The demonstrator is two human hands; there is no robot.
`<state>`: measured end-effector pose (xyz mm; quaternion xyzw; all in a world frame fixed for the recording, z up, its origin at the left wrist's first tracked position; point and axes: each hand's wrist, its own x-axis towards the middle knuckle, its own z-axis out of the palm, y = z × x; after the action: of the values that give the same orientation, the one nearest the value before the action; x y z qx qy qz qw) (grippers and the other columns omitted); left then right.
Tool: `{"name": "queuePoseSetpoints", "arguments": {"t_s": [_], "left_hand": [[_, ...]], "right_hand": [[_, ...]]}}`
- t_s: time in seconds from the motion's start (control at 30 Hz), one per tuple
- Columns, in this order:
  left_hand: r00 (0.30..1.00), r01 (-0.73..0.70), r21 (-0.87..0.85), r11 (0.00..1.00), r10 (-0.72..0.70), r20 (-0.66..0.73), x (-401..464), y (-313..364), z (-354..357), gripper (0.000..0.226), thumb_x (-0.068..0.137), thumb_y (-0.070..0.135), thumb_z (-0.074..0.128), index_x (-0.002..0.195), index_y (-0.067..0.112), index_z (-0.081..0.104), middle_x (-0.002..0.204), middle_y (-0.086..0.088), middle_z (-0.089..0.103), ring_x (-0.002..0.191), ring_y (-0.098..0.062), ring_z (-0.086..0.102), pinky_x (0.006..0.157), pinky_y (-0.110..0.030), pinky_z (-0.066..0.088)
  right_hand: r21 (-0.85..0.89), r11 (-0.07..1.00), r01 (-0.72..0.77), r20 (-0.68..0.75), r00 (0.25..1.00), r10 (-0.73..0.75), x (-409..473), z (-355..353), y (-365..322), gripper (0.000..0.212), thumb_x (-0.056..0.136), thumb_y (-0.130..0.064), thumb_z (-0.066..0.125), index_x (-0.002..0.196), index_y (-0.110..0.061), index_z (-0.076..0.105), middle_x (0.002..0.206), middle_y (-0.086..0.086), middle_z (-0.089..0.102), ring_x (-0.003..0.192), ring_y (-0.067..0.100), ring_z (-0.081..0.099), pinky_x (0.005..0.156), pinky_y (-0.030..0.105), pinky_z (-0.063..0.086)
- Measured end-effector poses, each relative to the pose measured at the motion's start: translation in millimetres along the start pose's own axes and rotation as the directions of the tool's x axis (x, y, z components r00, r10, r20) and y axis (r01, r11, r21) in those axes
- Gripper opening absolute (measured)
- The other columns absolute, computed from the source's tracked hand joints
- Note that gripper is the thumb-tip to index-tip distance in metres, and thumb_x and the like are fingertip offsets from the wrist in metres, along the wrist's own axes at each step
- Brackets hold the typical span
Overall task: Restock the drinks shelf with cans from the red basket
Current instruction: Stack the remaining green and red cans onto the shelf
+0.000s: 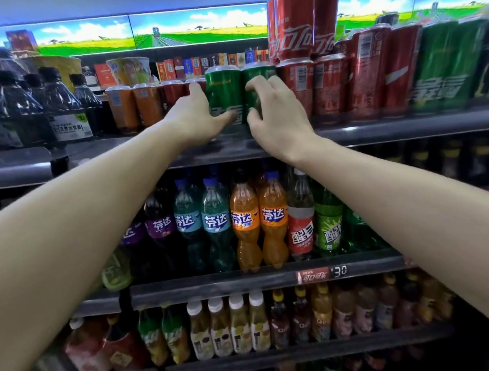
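Two upright green cans on the top shelf: the left can is gripped by the left hand, the right can by the right hand.

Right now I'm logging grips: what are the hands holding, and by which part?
Each holds a green can on the top shelf by its side wall: left hand on the left green can, right hand on the right green can.
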<state>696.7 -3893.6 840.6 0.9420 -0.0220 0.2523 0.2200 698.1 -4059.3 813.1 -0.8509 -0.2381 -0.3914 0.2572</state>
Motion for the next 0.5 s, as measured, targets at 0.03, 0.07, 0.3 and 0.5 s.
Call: {"name": "queuePoseSetpoints", "arguments": {"t_s": [0.03, 0.07, 0.3, 0.5], "left_hand": [[0.998, -0.031, 0.03, 0.999, 0.033, -0.055, -8, -1, 0, 0.082, 0.096, 0.053, 0.067, 0.149, 0.003, 0.029, 0.126, -0.014, 0.061, 0.108, -0.033, 0.061, 0.084, -0.042, 0.049], [0.988, -0.073, 0.058, 0.996, 0.08, -0.129, -19, -2, 1, 0.076, 0.096, 0.05, 0.067, 0.145, 0.004, 0.034, 0.129, -0.017, 0.06, 0.112, -0.036, 0.06, 0.089, -0.044, 0.049], [0.885, -0.309, 0.089, 0.947, 0.321, -0.338, -137, -28, 85, 0.039, 0.088, 0.027, 0.064, 0.119, 0.005, 0.054, 0.116, -0.013, 0.054, 0.092, -0.029, 0.056, 0.076, -0.045, 0.049], [0.989, -0.06, -0.012, 0.998, 0.061, 0.134, -232, -79, 208, 0.036, 0.093, 0.028, 0.064, 0.124, 0.014, 0.052, 0.116, -0.004, 0.052, 0.106, -0.028, 0.057, 0.083, -0.048, 0.051]], "right_hand": [[0.025, 0.999, 0.023, -0.045, 0.999, -0.022, -9, 0, -1, 0.037, 0.099, -0.012, 0.053, 0.136, -0.013, 0.052, 0.121, 0.007, 0.054, 0.09, 0.017, 0.055, 0.077, 0.031, 0.049], [0.058, 0.997, 0.045, -0.093, 0.995, -0.04, -20, 0, -2, 0.035, 0.098, -0.011, 0.054, 0.132, -0.012, 0.054, 0.116, 0.006, 0.055, 0.087, 0.015, 0.053, 0.074, 0.028, 0.047], [0.318, 0.948, -0.008, -0.053, 0.998, 0.026, -129, 38, 13, 0.024, 0.089, -0.009, 0.058, 0.112, -0.011, 0.061, 0.098, -0.003, 0.057, 0.084, 0.013, 0.056, 0.075, 0.026, 0.049], [0.368, 0.867, -0.337, 0.355, 0.912, 0.204, -250, 100, 45, 0.024, 0.095, -0.009, 0.058, 0.118, -0.017, 0.061, 0.103, -0.005, 0.06, 0.09, 0.008, 0.057, 0.078, 0.017, 0.046]]}}
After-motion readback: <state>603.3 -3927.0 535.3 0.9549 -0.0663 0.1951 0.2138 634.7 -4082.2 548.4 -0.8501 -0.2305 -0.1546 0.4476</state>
